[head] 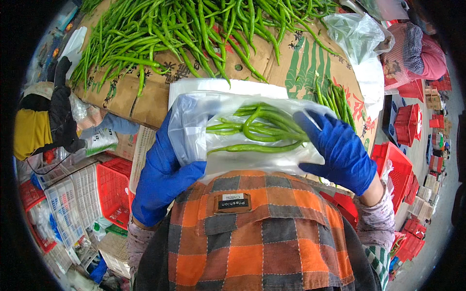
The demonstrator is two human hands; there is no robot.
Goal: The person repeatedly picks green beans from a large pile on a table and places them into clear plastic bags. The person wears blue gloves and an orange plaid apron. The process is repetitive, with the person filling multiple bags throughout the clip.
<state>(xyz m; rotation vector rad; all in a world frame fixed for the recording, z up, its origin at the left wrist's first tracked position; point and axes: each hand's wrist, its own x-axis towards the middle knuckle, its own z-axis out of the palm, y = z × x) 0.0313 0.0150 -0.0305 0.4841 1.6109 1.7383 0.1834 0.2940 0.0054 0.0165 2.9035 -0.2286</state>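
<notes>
In front of my apron, a clear plastic bag [225,160] lies with a bunch of long green chili peppers [269,125] in it. My left hand [164,171], in a blue glove, grips the bag's left end; plastic covers its fingers. At the other end, my blue-gloved right hand [331,149] rests against the peppers' ends with its fingers spread; whether it grips them is hard to see. Under the bag's far edge lies a stack of white plastic bags [229,86]. A small bunch of chili peppers [336,102] lies beyond my right hand on the cardboard.
A large heap of green chili peppers [189,32] covers the far side of the printed cardboard surface [269,72]. A crumpled clear bag [358,36] sits at the far right. Red crates [113,192] stand at the left. People work at left [54,120] and right [415,54].
</notes>
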